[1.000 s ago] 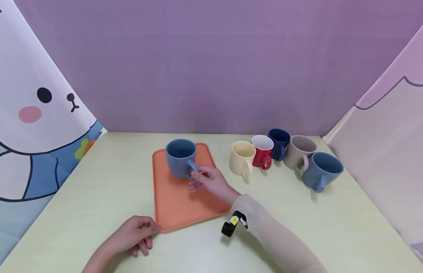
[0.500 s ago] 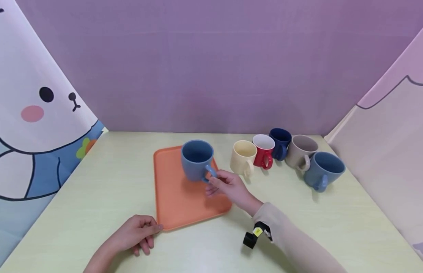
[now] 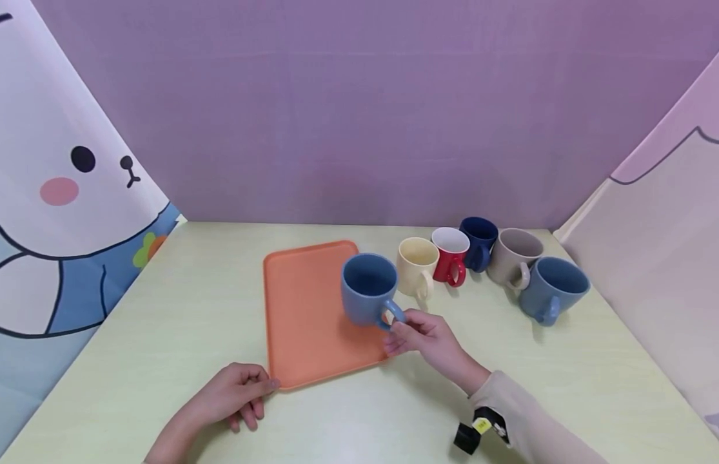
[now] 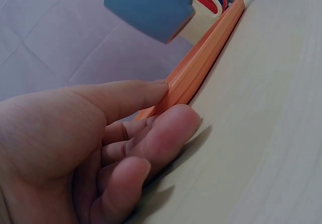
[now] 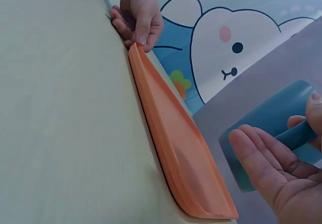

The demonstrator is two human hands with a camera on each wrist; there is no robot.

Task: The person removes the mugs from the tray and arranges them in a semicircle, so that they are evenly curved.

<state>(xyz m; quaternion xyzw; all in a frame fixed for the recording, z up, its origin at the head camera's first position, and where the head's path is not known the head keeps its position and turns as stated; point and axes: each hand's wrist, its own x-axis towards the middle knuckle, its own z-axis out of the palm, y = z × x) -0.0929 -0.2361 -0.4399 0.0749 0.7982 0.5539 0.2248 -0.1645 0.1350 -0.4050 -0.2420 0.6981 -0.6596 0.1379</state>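
Observation:
My right hand point(image 3: 431, 341) pinches the handle of a blue mug point(image 3: 367, 293), which hangs upright above the right side of an orange tray point(image 3: 301, 322). In the right wrist view the mug point(image 5: 274, 121) is lifted off the tray, its handle between thumb and fingers. At the tray's near left corner, my left hand point(image 3: 234, 396) holds the rim between thumb and index finger, the other fingers loosely bent by the table. The left wrist view has the thumb on the tray's edge point(image 4: 201, 58), with the raised mug point(image 4: 148, 10) beyond.
Right of the tray, a row of mugs stands on the pale table point(image 3: 191, 290): cream point(image 3: 410, 270), red point(image 3: 446, 265), dark blue point(image 3: 472, 254), grey point(image 3: 501, 261) and a second blue mug point(image 3: 541, 299). A purple cloth point(image 3: 336, 116) rises behind the table.
My right hand has carried the blue mug rightward and toward me, from over the tray's middle to its right side. The left hand has stayed at the tray corner.

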